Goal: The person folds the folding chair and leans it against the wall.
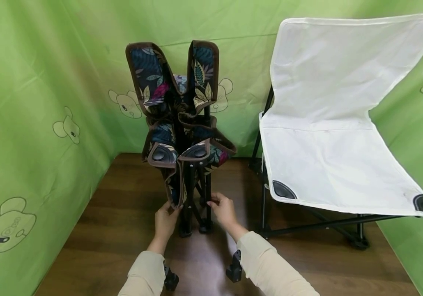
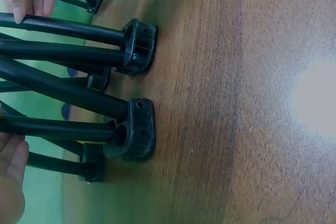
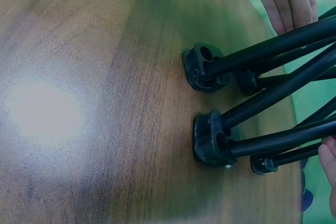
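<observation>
A partly folded camping chair (image 1: 208, 74), dark fabric with a leaf print and brown edging, stands on the wooden floor. Its black tubular legs (image 2: 63, 90) run close together into plastic feet (image 3: 212, 142). Low on the left side, my left hand (image 1: 165, 222) holds a leg tube, its thumb side close to the hanging fabric. My right hand (image 1: 224, 210) pinches the front right leg between thumb and fingers. In the left wrist view, the left hand's fingers (image 2: 16, 156) lie along the tube; the right hand is at the top edge.
An unfolded white folding chair (image 1: 318, 152) with black legs stands to the right. Green cloth walls (image 1: 19, 123) printed with bears enclose the wooden floor (image 1: 97, 230) at the back and sides. Light glares off the floor in both wrist views.
</observation>
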The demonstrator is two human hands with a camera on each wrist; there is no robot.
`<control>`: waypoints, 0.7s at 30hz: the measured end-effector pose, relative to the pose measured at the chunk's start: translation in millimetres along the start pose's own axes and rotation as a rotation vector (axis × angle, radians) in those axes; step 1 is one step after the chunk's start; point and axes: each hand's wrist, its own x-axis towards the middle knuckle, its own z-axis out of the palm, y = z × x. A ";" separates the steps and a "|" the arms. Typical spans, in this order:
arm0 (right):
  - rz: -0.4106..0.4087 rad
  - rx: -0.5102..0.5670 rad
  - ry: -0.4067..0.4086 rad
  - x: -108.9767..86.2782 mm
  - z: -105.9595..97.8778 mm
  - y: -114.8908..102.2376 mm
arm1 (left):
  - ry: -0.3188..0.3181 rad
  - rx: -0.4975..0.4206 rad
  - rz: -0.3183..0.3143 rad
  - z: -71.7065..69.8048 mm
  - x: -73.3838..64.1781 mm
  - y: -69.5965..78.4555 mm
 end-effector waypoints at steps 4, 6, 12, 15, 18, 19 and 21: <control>0.004 -0.012 -0.008 -1.0 0.4 0.9 | 0.001 -0.018 0.008 2.3 -0.7 -2.1; 0.001 -0.018 -0.010 -1.0 0.7 2.2 | 0.004 -0.031 0.012 3.5 -0.5 -2.4; -0.016 -0.025 0.007 0.3 1.6 4.8 | 0.017 -0.052 0.011 6.4 0.6 -2.5; -0.023 -0.024 0.013 1.5 1.8 4.5 | 0.022 -0.055 0.005 6.6 1.0 -2.5; -0.036 -0.035 0.009 2.6 2.0 4.6 | 0.031 -0.054 -0.001 6.2 1.1 -2.7; -0.039 -0.040 0.007 2.9 2.1 4.6 | 0.032 -0.053 -0.001 5.9 0.9 -2.6; -0.050 -0.060 0.007 3.3 2.3 5.2 | 0.028 -0.059 0.000 5.8 1.1 -2.9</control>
